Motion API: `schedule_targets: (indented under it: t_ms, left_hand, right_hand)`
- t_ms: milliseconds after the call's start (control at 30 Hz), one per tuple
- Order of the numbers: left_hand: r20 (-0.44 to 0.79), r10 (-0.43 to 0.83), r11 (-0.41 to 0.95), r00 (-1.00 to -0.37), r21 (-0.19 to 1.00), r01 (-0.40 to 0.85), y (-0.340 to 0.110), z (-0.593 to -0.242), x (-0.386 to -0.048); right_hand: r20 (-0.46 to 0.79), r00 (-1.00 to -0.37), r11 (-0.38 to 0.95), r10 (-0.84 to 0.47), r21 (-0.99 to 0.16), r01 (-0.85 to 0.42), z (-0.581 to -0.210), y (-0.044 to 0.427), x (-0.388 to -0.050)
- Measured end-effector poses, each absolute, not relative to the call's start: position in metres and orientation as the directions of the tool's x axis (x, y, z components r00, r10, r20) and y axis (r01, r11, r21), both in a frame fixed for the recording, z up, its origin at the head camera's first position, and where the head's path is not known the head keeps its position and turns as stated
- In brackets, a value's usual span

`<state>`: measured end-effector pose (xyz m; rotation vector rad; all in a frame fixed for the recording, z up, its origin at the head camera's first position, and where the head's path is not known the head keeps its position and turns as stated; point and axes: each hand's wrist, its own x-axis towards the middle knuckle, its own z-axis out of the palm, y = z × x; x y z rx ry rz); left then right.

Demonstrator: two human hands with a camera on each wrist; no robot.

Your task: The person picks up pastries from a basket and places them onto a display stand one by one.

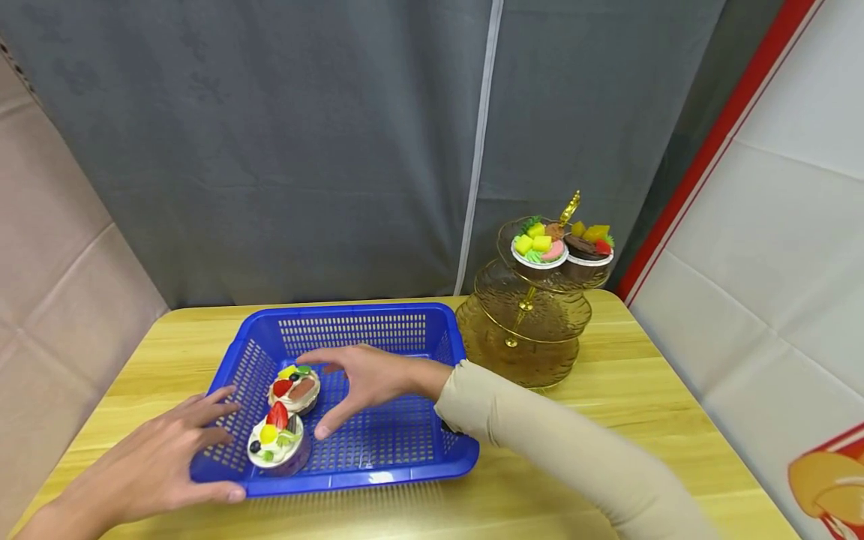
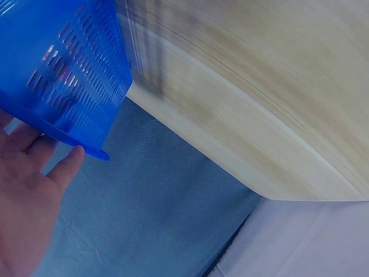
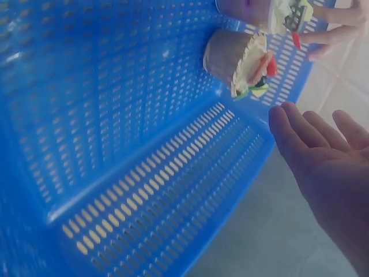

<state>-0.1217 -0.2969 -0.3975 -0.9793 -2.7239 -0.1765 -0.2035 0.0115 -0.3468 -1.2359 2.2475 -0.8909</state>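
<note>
While the left hand (image 1: 169, 459), loosely spread, touches the blue basket (image 1: 337, 481) at lower left, a front cupcake (image 1: 275, 444) and a rear cupcake (image 1: 294, 390) sit inside. Beside them the right hand (image 1: 367, 380) hangs empty, grip wide. The tiered stand (image 1: 482, 341), right, bears a yellow-topped cupcake (image 1: 538, 249) and a chocolate cupcake (image 1: 586, 249); the work looks half done.

Blue basket (image 1: 358, 478): one. Tiered stand (image 1: 550, 316): one, three tiers. Dessert cups (image 1: 278, 444): four; two in basket, two on stand's top tier. Wood-grain table (image 1: 641, 420): one.
</note>
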Motion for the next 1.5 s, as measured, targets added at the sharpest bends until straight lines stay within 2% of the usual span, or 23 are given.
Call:
schedule_targets:
  t_ms: [300, 467, 633, 800, 1167, 1333, 1500]
  left_hand:
    - [0.253, 0.609, 0.77, -0.751, 0.035, 0.637, -0.296, -0.396, -0.122]
    - [0.242, 0.606, 0.775, -0.758, 0.037, 0.631, -0.296, -0.396, -0.122]
    - [0.215, 0.596, 0.786, -0.773, 0.042, 0.617, -0.296, -0.396, -0.122]
    - [0.239, 0.605, 0.776, -0.76, 0.039, 0.63, -0.296, -0.397, -0.122]
    - [0.272, 0.608, 0.767, -0.746, 0.041, 0.64, -0.297, -0.399, -0.122]
    - [0.256, 0.598, 0.777, -0.76, 0.049, 0.628, -0.298, -0.398, -0.121]
    - [0.291, 0.606, 0.766, -0.741, 0.04, 0.642, -0.297, -0.4, -0.122]
  right_hand:
    - [-0.097, -0.46, 0.373, -0.882, -0.74, -0.56, -0.363, -0.005, -0.204]
    - [-0.148, -0.464, 0.431, -0.874, -0.676, -0.597, -0.371, -0.011, -0.202]
    - [-0.157, -0.455, 0.429, -0.877, -0.684, -0.591, -0.38, -0.017, -0.2]
    - [-0.148, -0.437, 0.412, -0.887, -0.682, -0.605, -0.388, -0.022, -0.198]
    - [-0.188, -0.471, 0.477, -0.862, -0.618, -0.626, -0.395, -0.036, -0.196]
    - [-0.194, -0.478, 0.497, -0.856, -0.559, -0.663, -0.395, -0.044, -0.196]
    - [-0.181, -0.485, 0.506, -0.856, -0.487, -0.712, -0.395, -0.052, -0.196]
